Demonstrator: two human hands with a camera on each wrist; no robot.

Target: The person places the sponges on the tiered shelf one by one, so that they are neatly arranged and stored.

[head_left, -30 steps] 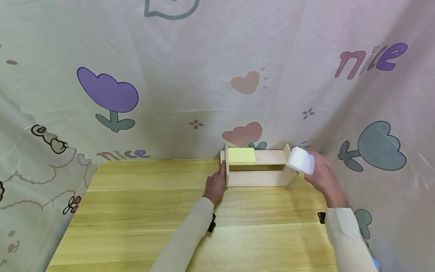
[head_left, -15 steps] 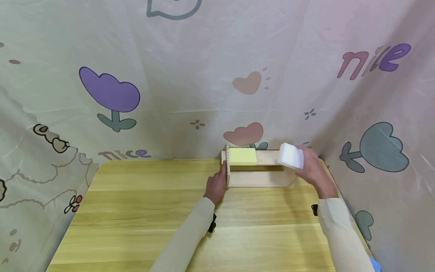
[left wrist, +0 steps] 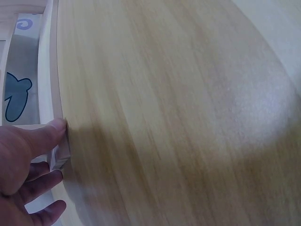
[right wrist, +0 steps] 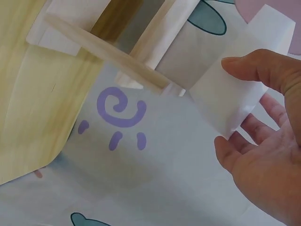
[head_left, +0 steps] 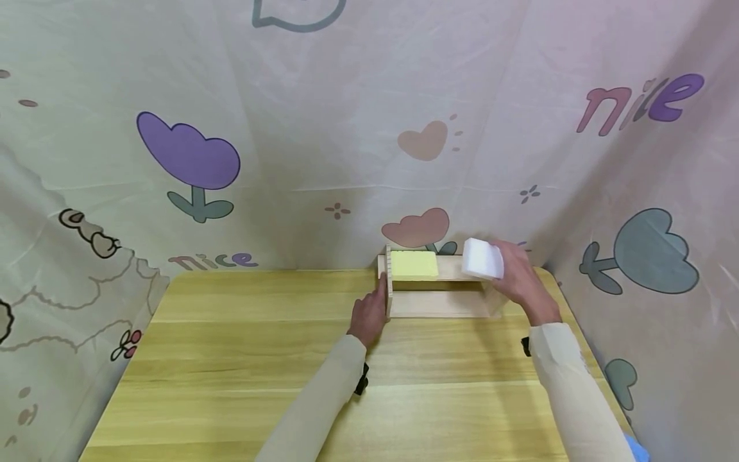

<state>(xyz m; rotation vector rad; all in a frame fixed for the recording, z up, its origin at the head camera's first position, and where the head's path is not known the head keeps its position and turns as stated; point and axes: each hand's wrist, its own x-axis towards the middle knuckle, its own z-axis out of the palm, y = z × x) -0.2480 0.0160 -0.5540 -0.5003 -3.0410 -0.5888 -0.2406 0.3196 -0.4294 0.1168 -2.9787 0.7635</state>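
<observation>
A small light-wood rack stands at the back of the table, with a yellow block on the left of its upper shelf. My left hand is at the rack's left end; in the left wrist view the thumb and fingers pinch its wooden edge. Above the right part of the upper shelf, my right hand holds a plain white block. In the right wrist view the thumb lies on one face of the white block and the fingers on the other side. The block hides part of the rack's right end.
The wood-grain table spreads to the left and in front of the rack. A patterned cloth hangs right behind the rack and along the right side. Something blue shows at the lower right.
My right hand has carried the white block leftward and slightly up, from beside the rack's right end to over its upper shelf. My left hand stays at the left end.
</observation>
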